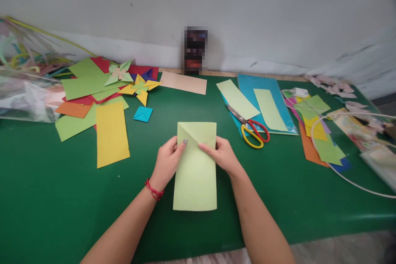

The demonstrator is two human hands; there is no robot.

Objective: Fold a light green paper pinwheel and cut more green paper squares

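With left hand (167, 161) and right hand (225, 156) each pinching a side edge of the green paper (196, 181) over the desk (77, 202), keep it flat and apply even pressure along the diagonal crease (189, 133).

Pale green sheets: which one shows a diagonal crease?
The sheet held by left hand and right hand; the other two sheets, near the scissors, show none.

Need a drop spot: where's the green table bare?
Front left, below the yellow sheet and outside the left hand; front right, below the scissors, between the right hand and the right-side paper pile. Crowded: back left, overlapping papers and folded stars; far right, that pile and a white cable.
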